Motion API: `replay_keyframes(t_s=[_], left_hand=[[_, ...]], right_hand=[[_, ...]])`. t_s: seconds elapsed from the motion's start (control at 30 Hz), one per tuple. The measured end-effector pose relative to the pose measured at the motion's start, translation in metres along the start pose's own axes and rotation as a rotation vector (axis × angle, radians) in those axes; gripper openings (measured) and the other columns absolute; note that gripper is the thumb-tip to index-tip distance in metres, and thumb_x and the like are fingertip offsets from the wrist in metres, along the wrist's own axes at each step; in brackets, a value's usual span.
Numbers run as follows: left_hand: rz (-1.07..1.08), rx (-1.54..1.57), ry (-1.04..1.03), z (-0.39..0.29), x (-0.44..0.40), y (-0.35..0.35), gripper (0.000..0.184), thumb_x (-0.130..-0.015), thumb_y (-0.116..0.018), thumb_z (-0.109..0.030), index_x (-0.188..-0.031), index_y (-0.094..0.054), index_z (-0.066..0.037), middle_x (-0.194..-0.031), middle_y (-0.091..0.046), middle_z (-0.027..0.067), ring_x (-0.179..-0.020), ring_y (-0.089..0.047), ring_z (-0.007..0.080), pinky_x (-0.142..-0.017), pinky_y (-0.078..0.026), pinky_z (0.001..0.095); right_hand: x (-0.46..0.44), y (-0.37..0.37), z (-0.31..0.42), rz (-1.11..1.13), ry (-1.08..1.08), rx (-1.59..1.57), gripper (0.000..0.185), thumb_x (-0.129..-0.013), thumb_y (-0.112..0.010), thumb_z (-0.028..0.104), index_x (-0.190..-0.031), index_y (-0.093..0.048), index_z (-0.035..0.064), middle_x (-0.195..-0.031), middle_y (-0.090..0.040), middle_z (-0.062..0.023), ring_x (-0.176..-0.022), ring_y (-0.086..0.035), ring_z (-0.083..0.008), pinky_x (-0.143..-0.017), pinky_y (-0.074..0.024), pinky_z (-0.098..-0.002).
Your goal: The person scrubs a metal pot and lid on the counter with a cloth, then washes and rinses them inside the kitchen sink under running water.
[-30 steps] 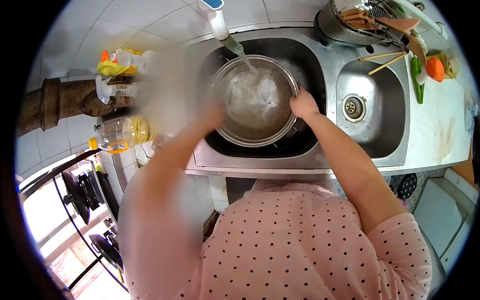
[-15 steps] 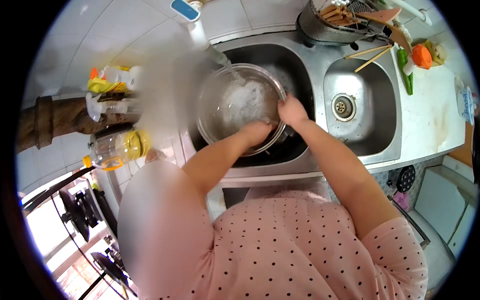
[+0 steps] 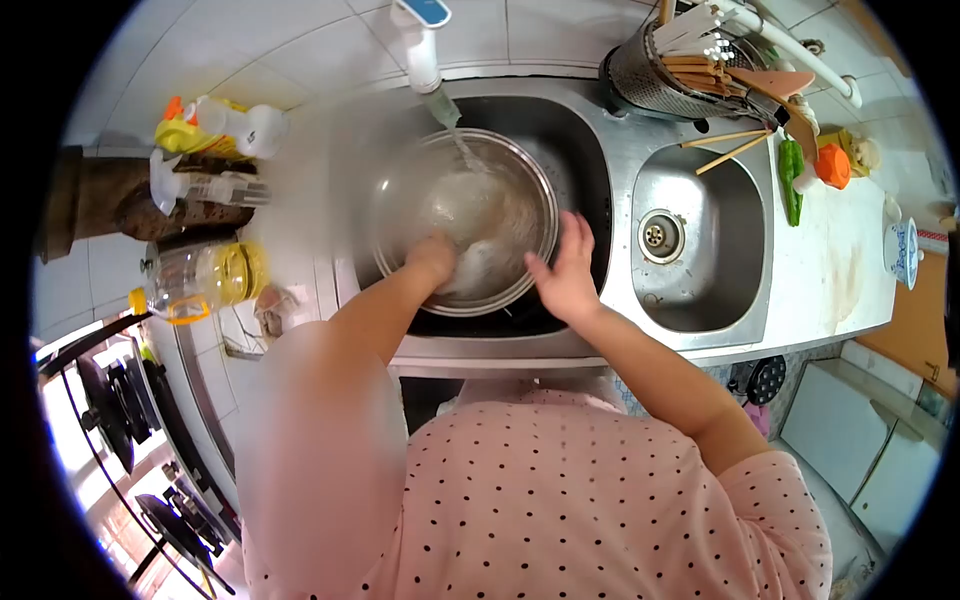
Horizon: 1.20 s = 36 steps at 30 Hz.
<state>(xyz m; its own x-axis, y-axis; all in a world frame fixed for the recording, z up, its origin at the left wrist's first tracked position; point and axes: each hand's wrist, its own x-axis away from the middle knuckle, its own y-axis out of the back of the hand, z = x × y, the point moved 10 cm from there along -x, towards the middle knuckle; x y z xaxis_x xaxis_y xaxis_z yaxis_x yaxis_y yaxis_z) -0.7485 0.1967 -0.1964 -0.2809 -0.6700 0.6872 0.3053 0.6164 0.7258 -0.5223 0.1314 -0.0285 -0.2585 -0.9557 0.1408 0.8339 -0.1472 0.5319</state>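
A round metal pot (image 3: 552,205) sits in the larger sink basin (image 3: 590,150), holding cloudy, moving water (image 3: 470,205). A stream from the white faucet (image 3: 422,62) runs into it. My left hand (image 3: 432,262) reaches into the pot at its near left side; its fingers are down in the water and hidden. Over the pot's right rim is my right hand (image 3: 568,280), its thumb on the inner side and its fingers spread outside. I cannot tell whether it touches the metal.
To the right is a smaller basin (image 3: 700,290) with a drain; chopsticks (image 3: 735,152) lie across its back corner. A utensil basket (image 3: 640,75) stands behind. On the counter lies a green pepper (image 3: 791,180). An oil bottle (image 3: 215,278) and spray bottle (image 3: 215,188) are at left.
My right hand has loosened from the pot's rim and spread its fingers. My left hand has moved left and lower into the water, away from the near rim. The view has shifted slightly.
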Motion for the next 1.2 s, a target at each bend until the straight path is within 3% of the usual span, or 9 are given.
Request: replay_keyframes(t_s=[0.1,0.13,0.2,0.3,0.5,0.9,1.03,1.1,1.2], left_hand=[[0.187,0.157,-0.357,-0.077,0.050,0.019,0.035,-0.087,-0.051,-0.018,-0.119,-0.058,-0.004,-0.121,-0.056,0.0199,-0.109,-0.056,0.0351,-0.094,-0.043,0.0397],[0.120,0.407,-0.386,-0.096,0.061,0.035,0.034,-0.086,-0.051,-0.017,-0.118,-0.059,-0.005,-0.123,-0.055,0.0202,-0.109,-0.056,0.0355,-0.094,-0.043,0.0394],[-0.042,0.904,-0.410,-0.116,0.071,0.075,0.032,-0.085,-0.053,-0.014,-0.115,-0.060,-0.006,-0.127,-0.051,0.0207,-0.109,-0.055,0.0363,-0.094,-0.043,0.0387],[-0.564,0.717,-0.577,-0.150,0.116,0.139,0.031,-0.080,-0.057,-0.011,-0.111,-0.063,-0.008,-0.127,-0.051,0.0180,-0.105,-0.057,0.0352,-0.088,-0.047,0.0391],[-0.457,0.386,-0.731,-0.146,0.153,0.115,0.026,-0.077,-0.062,-0.011,-0.103,-0.066,-0.010,-0.115,-0.055,0.0124,-0.098,-0.059,0.0313,-0.077,-0.051,0.0402],[-0.676,0.740,-0.740,-0.152,0.126,0.125,0.018,-0.071,-0.064,0.000,-0.087,-0.069,-0.004,-0.111,-0.055,0.0156,-0.096,-0.058,0.0340,-0.083,-0.049,0.0377],[-0.723,0.478,-0.918,-0.170,0.162,0.137,0.012,-0.066,-0.063,-0.001,-0.077,-0.066,-0.004,-0.098,-0.060,0.0106,-0.099,-0.055,0.0307,-0.084,-0.047,0.0374],[-0.455,0.282,-0.944,-0.163,0.152,0.110,0.010,-0.069,-0.060,-0.003,-0.077,-0.066,-0.004,-0.094,-0.062,0.0074,-0.101,-0.055,0.0279,-0.082,-0.048,0.0335],[-0.489,0.705,-0.776,-0.134,0.140,0.135,0.013,-0.076,-0.056,-0.004,-0.084,-0.066,-0.006,-0.094,-0.062,0.0089,-0.091,-0.057,0.0302,-0.080,-0.047,0.0364]], right_hand=[[0.041,-0.064,-0.090,0.216,-1.037,-0.957,0.049,-0.095,-0.046,0.045,-0.125,-0.048,0.0064,-0.123,-0.050,-0.0128,-0.109,-0.047,-0.0255,-0.095,-0.0368,-0.0392],[0.039,-0.067,-0.083,0.282,-1.057,-1.058,0.060,-0.095,-0.030,0.059,-0.114,-0.057,0.0088,-0.105,-0.059,-0.0049,-0.093,-0.050,-0.0211,-0.088,-0.0378,-0.0349],[0.033,-0.056,-0.078,0.171,-1.044,-1.117,0.060,-0.095,-0.031,0.059,-0.113,-0.057,0.0082,-0.105,-0.059,-0.0071,-0.093,-0.051,-0.0222,-0.086,-0.0390,-0.0361],[0.020,-0.045,-0.076,0.049,-0.988,-1.239,0.064,-0.093,-0.035,0.060,-0.117,-0.055,0.0049,-0.111,-0.057,-0.0105,-0.094,-0.050,-0.0221,-0.085,-0.0397,-0.0380],[0.014,-0.029,-0.067,0.005,-0.823,-1.126,0.095,-0.083,-0.037,0.074,-0.137,-0.033,-0.0048,-0.130,-0.045,-0.0229,-0.118,-0.040,-0.0290,-0.102,-0.0306,-0.0401],[0.015,-0.006,-0.063,-0.214,-0.672,-0.966,0.078,-0.090,-0.041,0.063,-0.136,-0.037,0.0000,-0.138,-0.040,-0.0156,-0.123,-0.039,-0.0271,-0.104,-0.0297,-0.0375],[0.015,-0.005,-0.057,-0.264,-0.618,-1.172,0.070,-0.092,-0.042,0.058,-0.134,-0.039,0.0008,-0.132,-0.045,-0.0130,-0.120,-0.042,-0.0232,-0.102,-0.0339,-0.0383],[0.017,0.001,-0.037,-0.198,-0.538,-1.304,0.080,-0.090,-0.039,0.063,-0.140,-0.031,0.0009,-0.144,-0.030,-0.0111,-0.133,-0.026,-0.0234,-0.110,-0.0178,-0.0382],[0.027,-0.007,-0.063,-0.116,-0.673,-1.282,0.094,-0.088,-0.032,0.070,-0.147,-0.005,0.0024,-0.155,0.003,-0.0107,-0.142,0.002,-0.0220,-0.113,0.0023,-0.0372]])
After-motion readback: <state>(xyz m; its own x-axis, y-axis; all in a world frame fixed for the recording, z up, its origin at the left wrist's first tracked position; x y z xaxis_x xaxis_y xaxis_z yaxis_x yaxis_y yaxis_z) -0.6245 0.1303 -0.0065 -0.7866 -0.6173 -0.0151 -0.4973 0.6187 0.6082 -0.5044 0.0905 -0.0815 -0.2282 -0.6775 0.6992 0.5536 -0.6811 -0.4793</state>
